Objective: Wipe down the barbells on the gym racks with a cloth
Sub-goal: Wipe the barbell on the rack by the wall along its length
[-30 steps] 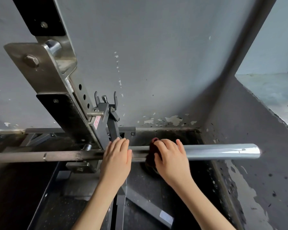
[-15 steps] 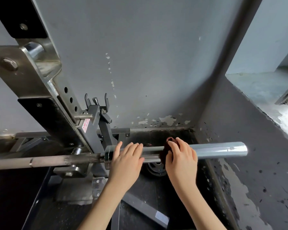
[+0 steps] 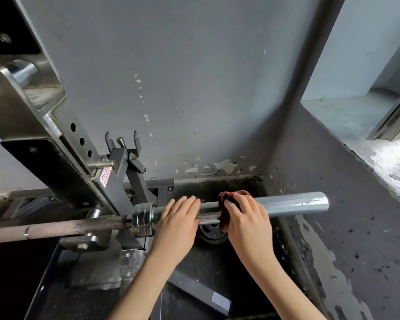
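Note:
A steel barbell [image 3: 293,204] lies across the rack, its shiny sleeve pointing right and its darker, rusty shaft [image 3: 56,228] running off to the left. My right hand [image 3: 247,218] grips a dark red cloth [image 3: 226,199] wrapped round the sleeve near its middle. My left hand [image 3: 178,225] rests flat on top of the sleeve, fingers straight, just right of the ribbed collar [image 3: 142,219]. The part of the sleeve under both hands is hidden.
The rack upright [image 3: 62,125] with its hook and safety catch [image 3: 123,155] rises at the left. A grey wall stands close behind and a ledge [image 3: 346,116] at the right. A small weight plate [image 3: 211,232] lies on the dark floor below the sleeve.
Both hands have slid right along the sleeve, away from the rack, uncovering the ribbed collar. The right hand took the cloth with it.

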A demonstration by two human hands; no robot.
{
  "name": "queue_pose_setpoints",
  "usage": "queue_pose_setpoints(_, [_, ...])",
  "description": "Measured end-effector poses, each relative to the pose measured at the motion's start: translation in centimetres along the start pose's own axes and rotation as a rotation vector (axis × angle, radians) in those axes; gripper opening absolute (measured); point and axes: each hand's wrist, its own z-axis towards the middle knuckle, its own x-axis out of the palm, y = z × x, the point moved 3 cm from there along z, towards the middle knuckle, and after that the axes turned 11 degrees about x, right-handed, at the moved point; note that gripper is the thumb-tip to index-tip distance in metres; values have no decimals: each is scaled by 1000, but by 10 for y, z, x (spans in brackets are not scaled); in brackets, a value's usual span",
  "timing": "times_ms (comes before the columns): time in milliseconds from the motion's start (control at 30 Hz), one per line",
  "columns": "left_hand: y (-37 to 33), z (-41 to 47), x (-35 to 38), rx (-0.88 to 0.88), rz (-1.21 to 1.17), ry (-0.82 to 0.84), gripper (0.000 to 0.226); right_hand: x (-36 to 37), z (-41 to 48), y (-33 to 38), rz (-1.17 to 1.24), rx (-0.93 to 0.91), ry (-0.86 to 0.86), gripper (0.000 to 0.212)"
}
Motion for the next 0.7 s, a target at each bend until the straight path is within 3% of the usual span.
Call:
queue_pose_setpoints(200, [-30,25,0,105,-115,29,53,4,8,-41,-48,278,-66,23])
queue_pose_setpoints(333, [-36,30,6,81,-108,-23,50,11,-3,-28,-27,118,-17,22])
queue_pose_setpoints(400, [-36,29,10,67,-115,-36,48,8,1,-49,-44,126,-35,21])
queue_pose_setpoints(600, [-32,32,18,68,-51,-83,45,3,12,-87,-1,462,-162,21])
queue_pose_setpoints(700, [-33,34,19,71,-47,-134,43,6,3,-70,62,318,-106,21])
